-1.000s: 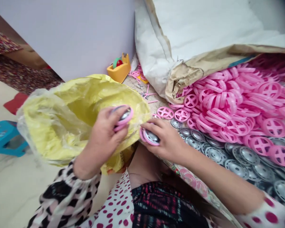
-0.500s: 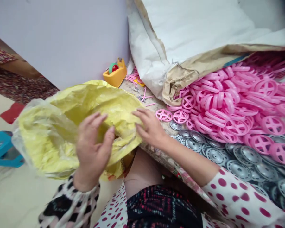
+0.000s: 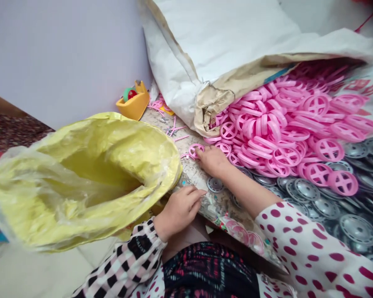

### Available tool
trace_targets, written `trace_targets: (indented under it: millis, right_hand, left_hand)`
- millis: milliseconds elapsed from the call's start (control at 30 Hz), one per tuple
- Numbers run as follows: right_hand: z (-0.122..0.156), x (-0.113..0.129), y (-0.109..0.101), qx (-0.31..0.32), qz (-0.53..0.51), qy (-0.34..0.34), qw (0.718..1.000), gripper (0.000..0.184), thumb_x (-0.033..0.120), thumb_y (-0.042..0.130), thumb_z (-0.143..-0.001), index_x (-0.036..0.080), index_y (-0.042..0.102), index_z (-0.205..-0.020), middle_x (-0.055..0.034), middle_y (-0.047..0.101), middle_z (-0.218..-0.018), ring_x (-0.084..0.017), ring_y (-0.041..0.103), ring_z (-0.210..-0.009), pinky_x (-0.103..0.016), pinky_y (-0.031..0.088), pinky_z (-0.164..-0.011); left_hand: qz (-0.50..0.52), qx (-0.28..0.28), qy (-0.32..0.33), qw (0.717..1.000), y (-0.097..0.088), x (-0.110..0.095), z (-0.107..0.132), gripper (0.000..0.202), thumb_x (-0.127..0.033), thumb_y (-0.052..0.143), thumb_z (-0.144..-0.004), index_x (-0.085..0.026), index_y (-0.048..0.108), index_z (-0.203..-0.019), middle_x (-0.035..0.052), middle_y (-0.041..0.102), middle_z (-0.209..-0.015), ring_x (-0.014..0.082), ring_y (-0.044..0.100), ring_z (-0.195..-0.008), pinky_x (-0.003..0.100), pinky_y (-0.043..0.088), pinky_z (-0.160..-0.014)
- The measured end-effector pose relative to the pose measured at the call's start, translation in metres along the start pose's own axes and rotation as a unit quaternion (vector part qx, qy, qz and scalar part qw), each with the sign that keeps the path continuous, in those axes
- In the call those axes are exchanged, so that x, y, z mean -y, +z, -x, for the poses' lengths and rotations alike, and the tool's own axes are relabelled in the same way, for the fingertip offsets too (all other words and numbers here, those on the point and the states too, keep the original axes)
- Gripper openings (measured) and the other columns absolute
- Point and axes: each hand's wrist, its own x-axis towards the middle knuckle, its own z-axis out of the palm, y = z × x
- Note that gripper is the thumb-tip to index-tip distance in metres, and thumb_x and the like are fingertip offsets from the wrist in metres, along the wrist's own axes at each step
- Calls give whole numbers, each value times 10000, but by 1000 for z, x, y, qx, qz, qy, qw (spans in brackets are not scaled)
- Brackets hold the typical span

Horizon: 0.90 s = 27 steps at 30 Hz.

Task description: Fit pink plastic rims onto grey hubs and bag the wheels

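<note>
My right hand (image 3: 214, 160) is on the tabletop, its fingertips closed on the rim of a pink spoked wheel (image 3: 195, 151). The undersides of those fingers are hidden. Close to the table's near edge, my left hand (image 3: 180, 209) has its fingers curled together, and nothing shows in them. A large yellow plastic bag (image 3: 90, 165) gapes wide to the left of both hands, touched by neither. Just below my right hand lies a loose silver hubcap-like disc (image 3: 215, 184).
A heap of pink wheels (image 3: 286, 124) spills from a white sack (image 3: 236, 37) at the right. Many silver discs (image 3: 326, 207) lie before it. An orange tape dispenser (image 3: 133, 103) stands behind the bag, with thin pink sticks (image 3: 182, 138) nearby.
Both hands have left the yellow bag's mouth and moved right. The right hand has reached the pink wheel; the left has gone from spread to curled. The view has shifted slightly.
</note>
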Motion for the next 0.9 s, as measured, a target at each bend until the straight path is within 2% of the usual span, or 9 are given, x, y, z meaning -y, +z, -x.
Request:
trace_targets:
  millis: [100,233,333,433,500,633,700,900]
  right_hand:
    - [-3,-5,-6,12,5,-32,999,346,146,368,-913,112,549,-1207,-204,640,-1080,-283,597,-1033,-383,435,-875]
    - [-7,-11,-14,28,-5,-50,998,375,129,377,-903,129,514,-1252,-199,633,-1097,-263,635,-966,-344,479,-775]
    - [-6,-16,-19,34,-21,-56,998,370,227,499,-868,144,545,-1225,-180,629,-1090,-270,632,-966,-336,489,-770]
    - [-1,-19,-18,24,-38,-46,998,439,424,533,-848,173,566,-1206,-175,592,-1137,-298,604,-1011,-371,489,-801]
    - [2,-20,-13,-5,-51,-26,998,489,513,476,-860,173,572,-1198,-187,543,-1201,-327,554,-1087,-411,472,-848]
    - [4,-18,-3,-28,-76,-6,997,531,513,497,-832,146,548,-1212,-181,557,-1175,-345,515,-1114,-438,433,-908]
    - [2,-19,-1,-17,-79,-6,997,550,493,544,-798,145,530,-1224,-176,576,-1150,-339,531,-1083,-429,435,-896]
    - [-1,-20,-3,-14,-75,1,997,574,465,623,-720,138,539,-1184,-186,588,-1121,-334,546,-1047,-425,425,-891]
  left_hand:
    - [-6,8,-18,1000,5,1,-2,301,-185,418,-927,-145,617,-1149,87,637,-960,184,598,-889,329,504,-802]
    - [-5,-2,-35,999,7,-2,-7,294,-201,421,-926,-148,637,-1119,88,647,-942,189,602,-880,346,501,-811]
    - [24,-28,-65,997,11,-1,-10,286,-207,439,-918,-156,641,-1114,83,661,-949,184,614,-893,341,506,-823]
    - [69,-64,-116,989,19,4,-13,288,-224,470,-904,-155,637,-1128,85,674,-989,181,628,-925,343,511,-847]
    - [114,-85,-166,976,24,9,-15,294,-242,491,-892,-153,639,-1130,83,678,-987,172,639,-880,328,528,-807]
    - [217,-108,-252,937,32,16,-20,345,-286,506,-879,-164,606,-1185,54,674,-914,119,602,-648,257,530,-599]
    - [229,-104,-262,932,34,18,-21,360,-282,511,-872,-165,596,-1201,42,664,-879,105,571,-595,239,512,-550]
    - [179,-98,-248,947,35,24,-22,350,-243,514,-865,-167,603,-1194,41,659,-893,98,572,-609,235,512,-587]
